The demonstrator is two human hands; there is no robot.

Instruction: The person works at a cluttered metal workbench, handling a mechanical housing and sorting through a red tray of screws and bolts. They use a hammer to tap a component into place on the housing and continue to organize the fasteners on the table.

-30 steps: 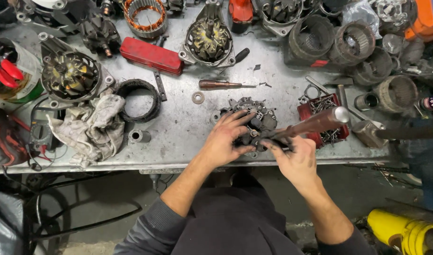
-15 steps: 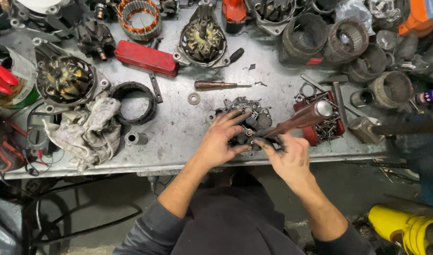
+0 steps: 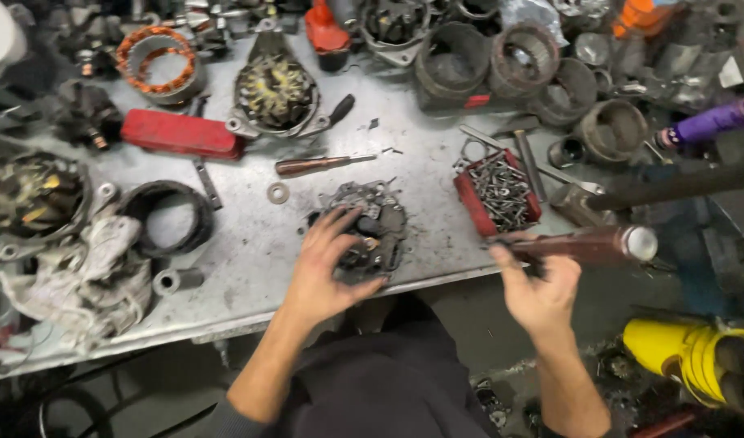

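Note:
My left hand [image 3: 327,268] rests on a dark, greasy alternator part [image 3: 370,229] near the front edge of the grey metal workbench [image 3: 250,259], fingers spread over its left side. My right hand [image 3: 536,285] is off to the right, past the bench edge, gripping a brown-handled tool [image 3: 587,243] with a pale round end that points right. The tool is clear of the alternator part.
A red tray of screws [image 3: 497,191] sits right of the part. A screwdriver [image 3: 323,164], a washer [image 3: 278,193], a red case [image 3: 180,133], a black ring [image 3: 167,217], a rag [image 3: 88,272], stators and housings crowd the bench. A yellow object [image 3: 688,353] lies low at the right.
My right hand has pulled away to the right with the brown-handled tool, off the alternator part. My left hand stays on the part. The view has shifted.

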